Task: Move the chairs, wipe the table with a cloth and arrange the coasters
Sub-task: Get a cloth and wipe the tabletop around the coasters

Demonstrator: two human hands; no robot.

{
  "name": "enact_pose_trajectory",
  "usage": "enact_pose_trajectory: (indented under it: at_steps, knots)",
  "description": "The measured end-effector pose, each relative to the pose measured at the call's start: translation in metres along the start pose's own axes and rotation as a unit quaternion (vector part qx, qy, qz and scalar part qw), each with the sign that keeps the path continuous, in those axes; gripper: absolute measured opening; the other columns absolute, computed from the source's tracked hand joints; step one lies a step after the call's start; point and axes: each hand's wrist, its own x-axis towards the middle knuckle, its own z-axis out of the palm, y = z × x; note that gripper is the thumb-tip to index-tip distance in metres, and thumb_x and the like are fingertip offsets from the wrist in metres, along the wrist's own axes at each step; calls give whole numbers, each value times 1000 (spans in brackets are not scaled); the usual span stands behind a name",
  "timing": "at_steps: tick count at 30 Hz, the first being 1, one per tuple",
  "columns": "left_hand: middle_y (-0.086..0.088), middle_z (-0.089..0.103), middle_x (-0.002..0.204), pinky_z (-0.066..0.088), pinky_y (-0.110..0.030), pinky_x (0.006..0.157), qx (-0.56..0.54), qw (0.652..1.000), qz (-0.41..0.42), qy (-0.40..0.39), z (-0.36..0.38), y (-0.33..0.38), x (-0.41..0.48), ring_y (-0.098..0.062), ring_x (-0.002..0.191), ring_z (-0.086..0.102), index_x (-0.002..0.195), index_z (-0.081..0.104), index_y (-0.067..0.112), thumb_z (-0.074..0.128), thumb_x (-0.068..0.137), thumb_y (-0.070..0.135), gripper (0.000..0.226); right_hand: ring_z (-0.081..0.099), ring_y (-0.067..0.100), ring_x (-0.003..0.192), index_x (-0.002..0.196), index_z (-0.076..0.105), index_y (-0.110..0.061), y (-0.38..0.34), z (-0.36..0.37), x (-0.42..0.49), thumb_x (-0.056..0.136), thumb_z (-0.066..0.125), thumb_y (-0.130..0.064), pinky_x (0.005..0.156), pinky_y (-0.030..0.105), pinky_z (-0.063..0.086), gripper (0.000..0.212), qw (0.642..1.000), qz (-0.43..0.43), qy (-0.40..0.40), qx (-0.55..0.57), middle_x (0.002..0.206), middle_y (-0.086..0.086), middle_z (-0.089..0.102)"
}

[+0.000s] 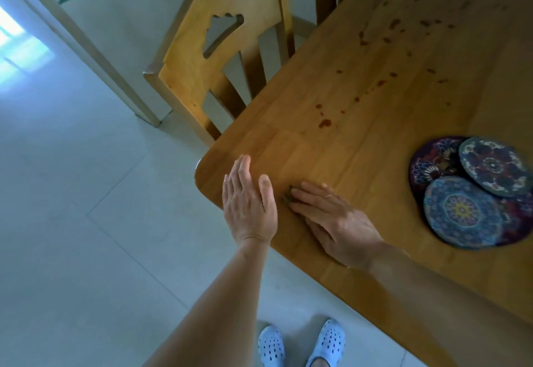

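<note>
Wood planks, smooth and honey-coloured, form the surface (375, 136), which has a rounded corner and is dotted with reddish-brown spots. A slatted wooden chair (219, 49) with a cut-out in its back stands against the surface's left side. Round coasters (473, 190) with blue and purple mandala patterns lie overlapping near the right. Both hands are flat with straight fingers: the left hand (248, 202) at the corner, the right hand (337, 219) on the wood, its fingertips on a small dark scrap (286, 198) too small to identify.
</note>
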Motion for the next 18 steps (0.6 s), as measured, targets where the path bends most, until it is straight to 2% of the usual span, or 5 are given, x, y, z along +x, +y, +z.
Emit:
enact_pose_trajectory:
  at_steps: [3, 6, 11, 14, 18]
  knots:
    - [-5, 47, 148, 25, -37, 118, 5, 1000, -3, -3, 0, 0, -1, -18, 137, 39, 145, 39, 15, 19, 100, 42, 57, 31, 18, 144, 137, 55, -16, 8, -1, 14, 104, 29, -29, 114, 46, 33, 44, 995, 89, 44, -15, 148, 1, 47]
    - [-4, 46, 148, 23, -35, 119, 11, 1000, -9, -6, -1, 0, 0, -17, 138, 38, 145, 40, 16, 19, 100, 42, 56, 30, 21, 144, 138, 53, -13, 5, 7, 52, 103, 32, -26, 118, 44, 27, 43, 987, 135, 75, -40, 150, 5, 44]
    - [-6, 50, 145, 28, -39, 117, -1, 1000, -10, 11, -2, 2, 1, -19, 135, 42, 142, 44, 12, 21, 100, 40, 56, 30, 28, 144, 139, 50, -5, -9, 23, 99, 98, 50, -19, 120, 43, 22, 43, 994, 74, 40, -68, 150, 14, 42]
    - [-5, 50, 144, 27, -39, 116, -15, 1000, -15, 15, -1, 2, 1, -19, 135, 43, 141, 44, 12, 21, 98, 38, 55, 25, 22, 147, 146, 42, -11, -17, 30, 105, 95, 44, -27, 120, 41, 21, 53, 998, 26, -6, -64, 153, 8, 38]
    - [-5, 50, 145, 25, -39, 117, -30, 1000, -6, 7, -3, 0, -1, -20, 135, 42, 141, 44, 12, 23, 93, 38, 59, 23, 17, 147, 147, 40, -13, -28, 28, 86, 98, 43, -26, 120, 38, 20, 51, 999, 25, -2, 20, 153, 2, 40]
